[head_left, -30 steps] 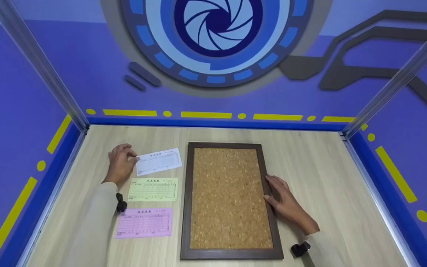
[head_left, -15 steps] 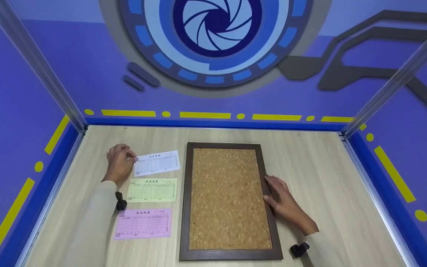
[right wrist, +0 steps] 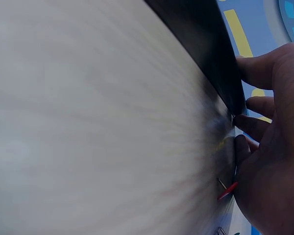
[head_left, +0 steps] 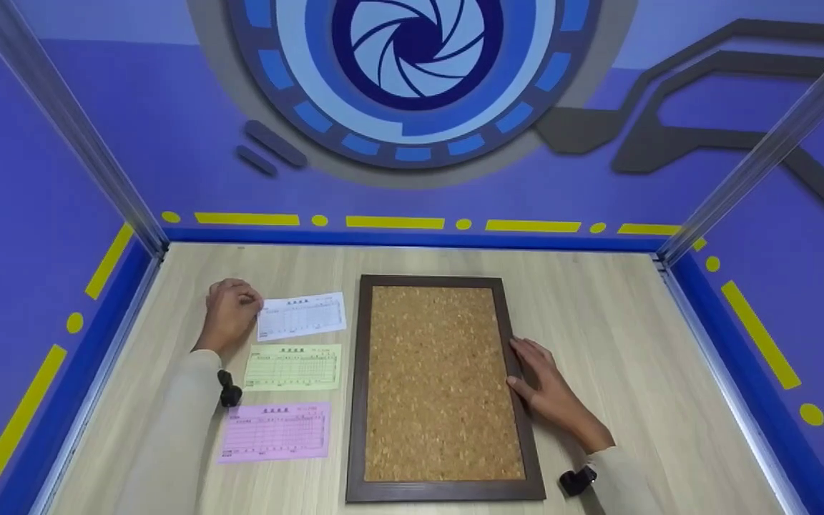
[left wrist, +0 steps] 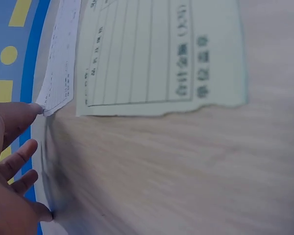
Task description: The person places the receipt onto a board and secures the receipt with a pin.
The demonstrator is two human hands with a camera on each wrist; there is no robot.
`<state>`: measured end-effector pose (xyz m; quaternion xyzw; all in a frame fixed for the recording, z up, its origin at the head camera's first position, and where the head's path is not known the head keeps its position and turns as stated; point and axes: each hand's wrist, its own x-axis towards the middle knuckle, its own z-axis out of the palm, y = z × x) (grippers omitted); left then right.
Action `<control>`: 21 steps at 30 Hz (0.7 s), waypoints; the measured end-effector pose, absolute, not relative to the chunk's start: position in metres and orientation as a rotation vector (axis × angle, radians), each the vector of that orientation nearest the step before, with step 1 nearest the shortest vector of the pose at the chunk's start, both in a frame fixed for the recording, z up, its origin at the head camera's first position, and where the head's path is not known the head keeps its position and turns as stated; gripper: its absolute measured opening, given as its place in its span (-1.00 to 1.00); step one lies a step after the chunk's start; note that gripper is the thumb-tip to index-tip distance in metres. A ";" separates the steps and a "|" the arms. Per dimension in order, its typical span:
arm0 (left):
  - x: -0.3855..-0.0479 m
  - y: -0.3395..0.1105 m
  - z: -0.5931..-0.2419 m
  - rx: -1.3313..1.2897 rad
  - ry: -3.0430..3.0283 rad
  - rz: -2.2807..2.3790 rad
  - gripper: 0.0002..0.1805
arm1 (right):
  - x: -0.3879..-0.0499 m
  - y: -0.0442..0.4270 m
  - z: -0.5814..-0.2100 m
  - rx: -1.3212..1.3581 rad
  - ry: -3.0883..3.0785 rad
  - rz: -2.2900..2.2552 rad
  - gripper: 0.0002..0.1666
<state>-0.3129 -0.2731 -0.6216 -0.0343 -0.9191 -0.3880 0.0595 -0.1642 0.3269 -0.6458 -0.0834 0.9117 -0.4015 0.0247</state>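
Observation:
My left hand (head_left: 229,312) pinches the left edge of a white printed slip (head_left: 302,316), which lies slightly tilted on the table. In the left wrist view the thumb and fingers meet at a corner of that white slip (left wrist: 61,58). Below it lie a green slip (head_left: 292,368) and a pink slip (head_left: 274,433), roughly in a column. To their right is a cork board (head_left: 444,386) with a dark brown frame. My right hand (head_left: 551,386) rests against the board's right edge, thumb and fingertips touching the frame (right wrist: 201,44).
In the right wrist view, a small red object with a thin metal point (right wrist: 228,191), like a push pin, lies by the right hand. Blue-purple walls (head_left: 412,197) border the pale wooden table (head_left: 634,343).
The white slip has turned slightly clockwise, so it lies straighter above the green slip. My left hand keeps its pinch. The right hand stays at the board's edge.

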 end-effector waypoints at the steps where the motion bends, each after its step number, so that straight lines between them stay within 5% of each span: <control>1: -0.313 -0.273 -0.620 -0.104 -2.782 -1.191 -0.89 | -0.164 0.327 -0.646 -0.255 2.818 -1.240 -0.11; 21: -0.304 -0.269 -0.589 -0.012 -2.832 -1.384 -0.84 | -0.163 0.328 -0.647 -0.288 2.843 -1.231 -0.10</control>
